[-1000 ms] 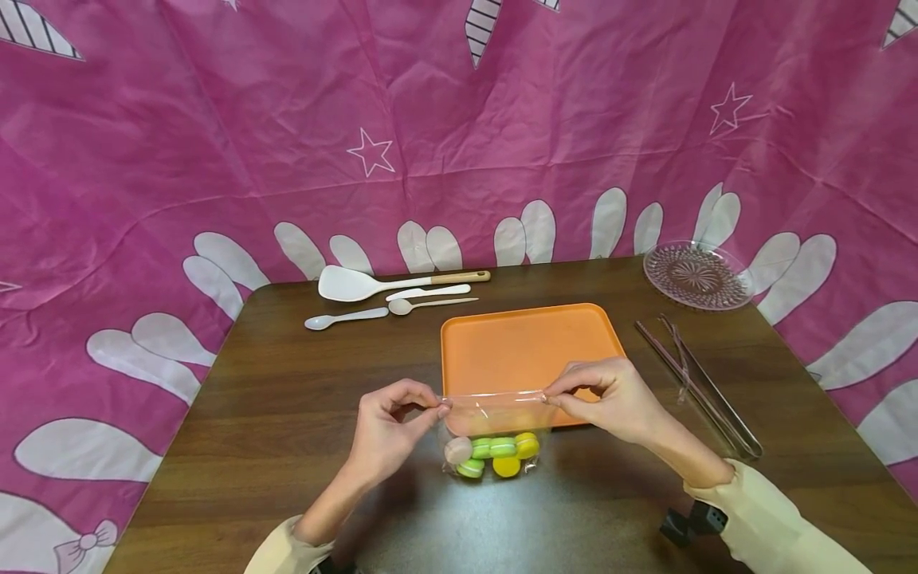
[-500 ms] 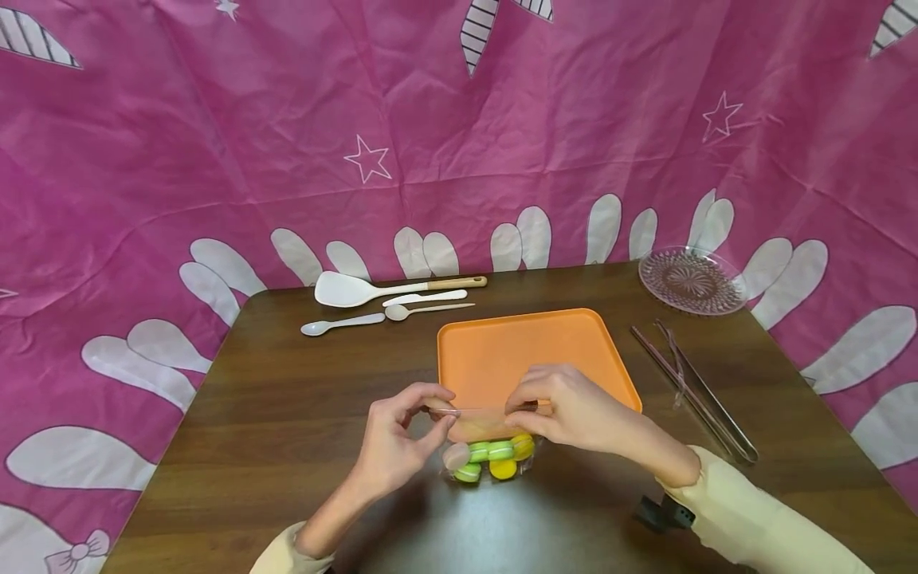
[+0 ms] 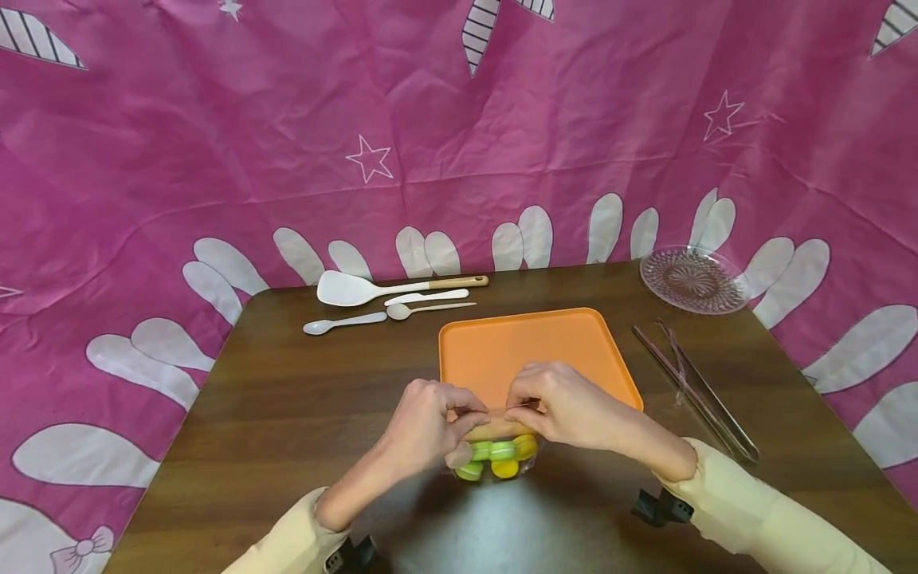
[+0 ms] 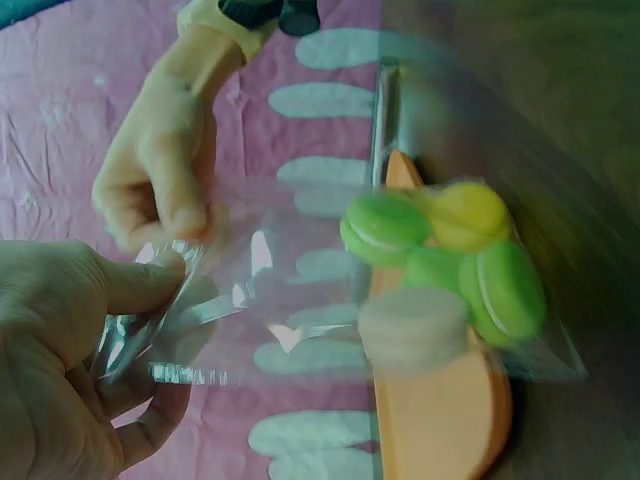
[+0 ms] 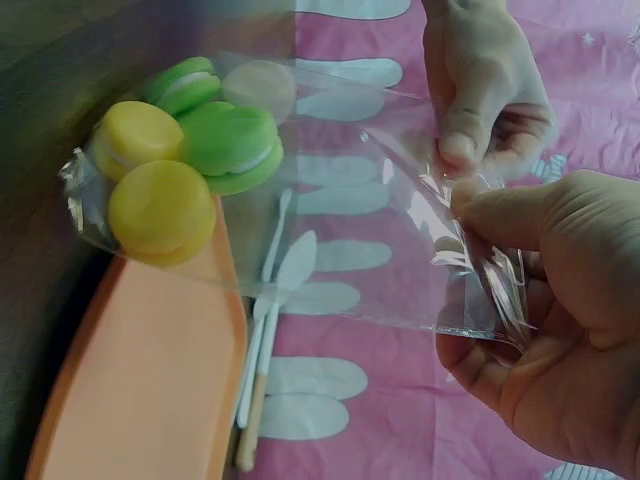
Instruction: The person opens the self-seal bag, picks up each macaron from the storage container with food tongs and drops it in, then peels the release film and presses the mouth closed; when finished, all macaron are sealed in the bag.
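Observation:
My left hand [image 3: 429,424] and right hand [image 3: 562,402] come close together in front of the orange tray [image 3: 531,343]. Both pinch the top edge of a clear plastic bag [image 5: 350,255] between thumb and fingers, where the film is crumpled. Several macarons lie in its lower part: green ones [image 4: 505,290], yellow ones [image 5: 162,215] and a pale one [image 4: 413,328]. In the head view the bag hangs at the tray's near edge, and my left fingers partly cover it.
Along the back left lie a white spatula [image 3: 347,288] with a wooden handle, a white knife [image 3: 426,296], a wooden spoon [image 3: 398,312] and a white spoon [image 3: 319,327]. Metal tongs [image 3: 717,406] lie right of the tray. A clear patterned plate [image 3: 692,279] stands at the back right corner.
Both hands have moved inward, the right first and then the left, bunching the bag's top edge that was stretched straight between them. The macarons stay in nearly the same place.

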Action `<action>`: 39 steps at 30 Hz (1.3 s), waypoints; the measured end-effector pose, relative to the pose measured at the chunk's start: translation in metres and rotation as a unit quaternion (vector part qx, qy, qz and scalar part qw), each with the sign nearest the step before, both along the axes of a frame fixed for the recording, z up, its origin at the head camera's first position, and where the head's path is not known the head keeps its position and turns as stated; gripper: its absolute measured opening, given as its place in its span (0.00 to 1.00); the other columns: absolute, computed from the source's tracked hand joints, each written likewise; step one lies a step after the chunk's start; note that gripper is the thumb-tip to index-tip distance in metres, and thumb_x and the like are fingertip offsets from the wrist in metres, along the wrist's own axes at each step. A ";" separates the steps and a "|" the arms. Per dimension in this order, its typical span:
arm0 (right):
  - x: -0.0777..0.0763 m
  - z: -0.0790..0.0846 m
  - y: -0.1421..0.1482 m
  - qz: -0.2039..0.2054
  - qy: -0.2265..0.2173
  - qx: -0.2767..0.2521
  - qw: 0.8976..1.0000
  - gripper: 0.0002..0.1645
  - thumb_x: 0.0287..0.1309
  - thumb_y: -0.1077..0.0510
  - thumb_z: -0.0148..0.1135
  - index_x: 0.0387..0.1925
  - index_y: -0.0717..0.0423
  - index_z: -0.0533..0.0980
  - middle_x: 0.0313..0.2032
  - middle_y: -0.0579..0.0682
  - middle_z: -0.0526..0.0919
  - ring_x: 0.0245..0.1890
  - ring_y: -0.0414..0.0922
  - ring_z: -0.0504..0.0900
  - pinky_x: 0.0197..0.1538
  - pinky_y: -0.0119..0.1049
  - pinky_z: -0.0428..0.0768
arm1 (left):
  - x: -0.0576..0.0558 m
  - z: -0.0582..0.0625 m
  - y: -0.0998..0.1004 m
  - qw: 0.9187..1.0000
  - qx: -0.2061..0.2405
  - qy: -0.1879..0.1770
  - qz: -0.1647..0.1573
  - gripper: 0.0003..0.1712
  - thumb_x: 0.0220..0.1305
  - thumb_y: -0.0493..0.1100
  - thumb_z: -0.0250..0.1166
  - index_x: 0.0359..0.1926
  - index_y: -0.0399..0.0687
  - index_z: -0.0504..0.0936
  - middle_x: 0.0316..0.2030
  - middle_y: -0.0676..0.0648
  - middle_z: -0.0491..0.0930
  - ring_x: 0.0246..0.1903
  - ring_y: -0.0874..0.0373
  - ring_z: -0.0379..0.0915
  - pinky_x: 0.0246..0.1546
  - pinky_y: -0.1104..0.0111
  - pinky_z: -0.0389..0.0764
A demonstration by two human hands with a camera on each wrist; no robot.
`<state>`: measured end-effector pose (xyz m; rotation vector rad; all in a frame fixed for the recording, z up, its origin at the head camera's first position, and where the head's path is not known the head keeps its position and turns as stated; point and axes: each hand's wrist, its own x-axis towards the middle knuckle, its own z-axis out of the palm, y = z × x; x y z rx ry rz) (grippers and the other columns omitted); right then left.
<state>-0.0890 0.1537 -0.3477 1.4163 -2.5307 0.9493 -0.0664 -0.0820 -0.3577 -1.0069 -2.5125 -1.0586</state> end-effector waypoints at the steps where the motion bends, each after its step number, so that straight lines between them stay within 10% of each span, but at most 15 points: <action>1: 0.000 0.000 0.002 0.000 -0.007 0.000 1.000 0.08 0.57 0.64 0.72 0.28 0.49 0.82 0.26 0.35 0.78 0.27 0.33 0.71 0.29 0.28 0.74 | 0.000 -0.001 -0.004 1.000 0.002 0.001 0.003 0.05 0.53 0.34 0.78 0.27 0.48 0.90 0.24 0.58 0.85 0.19 0.75 0.69 0.18 0.79 0.69; 15: 0.004 0.003 0.014 -0.013 -0.001 0.009 1.000 0.09 0.57 0.65 0.72 0.29 0.49 0.80 0.26 0.34 0.75 0.27 0.34 0.71 0.29 0.29 0.74 | 0.006 -0.005 -0.020 0.999 0.015 0.042 -0.002 0.07 0.52 0.30 0.76 0.29 0.45 0.90 0.27 0.56 0.86 0.22 0.71 0.71 0.23 0.75 0.71; 24: 0.009 0.006 -0.026 0.011 0.111 0.065 0.992 0.13 0.55 0.61 0.73 0.22 0.48 0.77 0.20 0.34 0.71 0.25 0.35 0.68 0.35 0.32 0.72 | 0.013 -0.006 -0.014 0.998 0.017 0.053 -0.006 0.07 0.52 0.32 0.77 0.30 0.48 0.90 0.28 0.58 0.86 0.25 0.69 0.73 0.27 0.72 0.74; 39: 0.009 -0.006 0.020 0.024 -0.026 -0.025 0.999 0.17 0.58 0.67 0.70 0.25 0.47 0.71 0.24 0.34 0.71 0.24 0.30 0.64 0.25 0.25 0.68 | 0.010 -0.018 -0.035 0.994 0.033 0.102 -0.015 0.09 0.48 0.29 0.77 0.30 0.45 0.89 0.26 0.56 0.86 0.23 0.69 0.71 0.23 0.79 0.70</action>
